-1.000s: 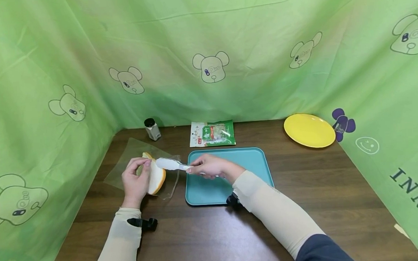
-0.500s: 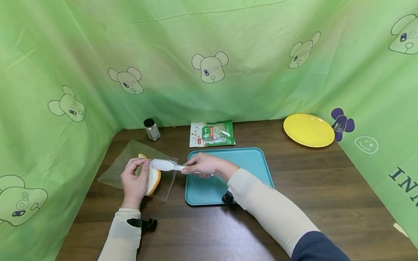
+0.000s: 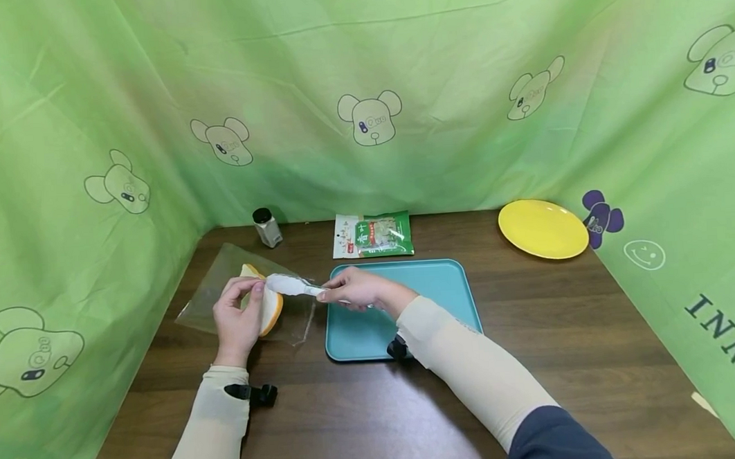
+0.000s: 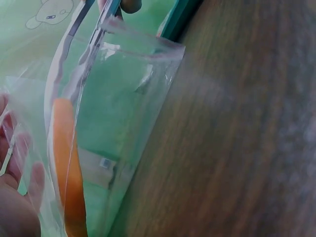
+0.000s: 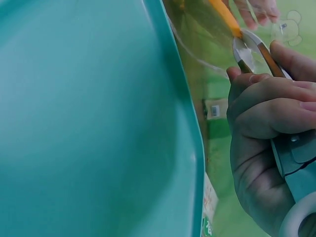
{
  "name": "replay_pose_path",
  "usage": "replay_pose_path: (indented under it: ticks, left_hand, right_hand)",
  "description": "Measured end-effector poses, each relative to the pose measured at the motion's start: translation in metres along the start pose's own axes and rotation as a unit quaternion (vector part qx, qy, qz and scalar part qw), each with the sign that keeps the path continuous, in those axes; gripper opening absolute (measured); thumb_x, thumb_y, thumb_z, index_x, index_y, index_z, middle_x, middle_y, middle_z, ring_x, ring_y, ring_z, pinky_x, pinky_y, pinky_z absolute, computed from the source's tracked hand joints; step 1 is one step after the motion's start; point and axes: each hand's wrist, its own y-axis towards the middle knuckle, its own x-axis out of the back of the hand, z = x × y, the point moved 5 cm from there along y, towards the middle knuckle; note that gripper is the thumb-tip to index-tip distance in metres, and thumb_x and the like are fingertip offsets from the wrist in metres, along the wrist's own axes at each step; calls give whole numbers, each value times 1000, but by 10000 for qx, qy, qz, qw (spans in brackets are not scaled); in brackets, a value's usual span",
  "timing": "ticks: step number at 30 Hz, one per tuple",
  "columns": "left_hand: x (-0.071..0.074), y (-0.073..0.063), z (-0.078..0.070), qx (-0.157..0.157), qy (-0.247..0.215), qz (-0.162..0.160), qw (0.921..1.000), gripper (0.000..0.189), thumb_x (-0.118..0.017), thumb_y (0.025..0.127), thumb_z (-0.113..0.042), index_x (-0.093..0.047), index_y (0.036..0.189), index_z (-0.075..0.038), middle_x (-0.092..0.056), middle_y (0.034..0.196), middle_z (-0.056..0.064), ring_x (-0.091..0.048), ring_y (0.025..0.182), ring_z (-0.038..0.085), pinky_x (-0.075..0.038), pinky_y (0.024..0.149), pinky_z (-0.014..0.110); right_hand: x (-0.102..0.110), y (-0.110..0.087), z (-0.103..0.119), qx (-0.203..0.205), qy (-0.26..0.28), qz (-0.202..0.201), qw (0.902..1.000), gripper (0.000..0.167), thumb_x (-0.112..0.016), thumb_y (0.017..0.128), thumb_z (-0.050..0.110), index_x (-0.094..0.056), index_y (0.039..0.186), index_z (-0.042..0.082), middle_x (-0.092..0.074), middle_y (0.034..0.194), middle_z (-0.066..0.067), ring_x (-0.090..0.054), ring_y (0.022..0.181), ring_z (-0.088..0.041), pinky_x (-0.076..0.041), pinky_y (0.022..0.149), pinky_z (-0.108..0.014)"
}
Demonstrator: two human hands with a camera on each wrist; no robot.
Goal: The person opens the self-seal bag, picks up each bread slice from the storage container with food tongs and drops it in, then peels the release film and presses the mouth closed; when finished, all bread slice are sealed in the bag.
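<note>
- I see bread (image 3: 272,311) in a clear bag (image 3: 217,282), left of the tray (image 3: 432,281).
- My left hand (image 3: 238,319) pinches the bag.
- My right hand (image 3: 363,289) grips tongs (image 3: 288,284) across the tray's left edge.
- Desk (image 3: 566,323) spreads right of it.

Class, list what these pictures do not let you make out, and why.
Head view: part of the bread slice, behind the left hand.
Head view: part of the tongs, covered by the right hand.
Left wrist view: much of the left hand, beyond the left edge.
Head view: fine print on the green packet, too small.
</note>
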Motion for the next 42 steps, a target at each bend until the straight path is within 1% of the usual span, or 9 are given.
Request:
replay_pose_path:
  ticks: [6, 10, 12, 20, 25, 28, 35, 39, 42]
  left_hand:
    - [0, 1, -1, 19, -40, -28, 10000, 5, -66, 91, 21, -68, 96, 22, -65, 96, 32, -66, 96, 14, -52, 96, 24]
    - [-1, 2, -3, 66, -19, -45, 10000, 6, -67, 91, 20, -67, 96, 23, -64, 97, 35, -66, 96, 13, -52, 95, 25]
    - [-1, 3, -4, 68, 44, -22, 10000, 6, -67, 91, 20, -67, 97, 23, -63, 97, 36, -66, 96, 12, -52, 95, 24]
    - [0, 2, -4, 141, 444, 63, 9989, 6, -68, 93, 16, -70, 98, 19, -64, 98, 33, -65, 98, 10, -49, 100, 23]
    - [-1, 2, -6, 121, 835, 33, 9964, 6, -71, 93, 13, -73, 98, 15, -67, 98, 29, -65, 101, 11, -47, 101, 22]
    - [-1, 1, -6, 117, 989, 6, 9950, 6, -72, 93, 12, -74, 98, 14, -68, 97, 28, -64, 103, 11, -46, 101, 21]
    - [0, 0, -5, 233, 1044, -43, 9942, 5, -73, 93, 10, -75, 97, 12, -69, 99, 28, -63, 102, 14, -44, 99, 21]
    - [0, 0, -4, 231, 1056, -68, 9941, 5, -72, 94, 10, -75, 97, 13, -68, 99, 28, -63, 100, 14, -45, 98, 21]
    - [0, 0, -4, 228, 1070, -126, 9939, 5, -72, 94, 10, -75, 97, 13, -69, 98, 28, -64, 97, 12, -46, 96, 19]
  right_hand:
    - [-3, 7, 1, -61, -31, -74, 9999, 50, -74, 99, 38, -67, 142, 14, -42, 54, 1, -28, 44, -11, -28, 45, -29]
    - [-3, 11, 2, -75, -71, -115, 9999, 47, -75, 99, 37, -69, 140, 13, -44, 55, 1, -29, 44, -11, -28, 44, -29]
    - [-2, 11, 2, -85, -114, -124, 9998, 46, -75, 99, 35, -70, 138, 12, -45, 55, 1, -30, 44, -11, -28, 44, -28]
    - [0, 10, 2, -127, -440, -126, 9989, 37, -73, 100, 36, -75, 129, 13, -47, 57, 1, -32, 45, -11, -31, 45, -29]
    - [3, 5, 4, -48, -677, 46, 9977, 39, -71, 102, 39, -75, 120, 4, -47, 60, 1, -33, 46, -12, -31, 45, -29]
    - [4, -1, 7, 2, -807, 179, 9966, 43, -71, 102, 40, -73, 118, 0, -47, 61, 2, -33, 46, -12, -32, 45, -30]
    - [6, -12, 12, 179, -1109, 524, 9923, 48, -70, 101, 44, -71, 112, -3, -45, 59, 2, -37, 47, -13, -36, 47, -32]
    - [9, -16, 13, 246, -1160, 698, 9905, 52, -69, 102, 44, -68, 112, -8, -46, 60, 3, -37, 48, -13, -37, 47, -30]
    - [12, -18, 13, 262, -1148, 785, 9899, 52, -68, 102, 43, -68, 115, -8, -47, 63, 2, -38, 48, -12, -36, 46, -28]
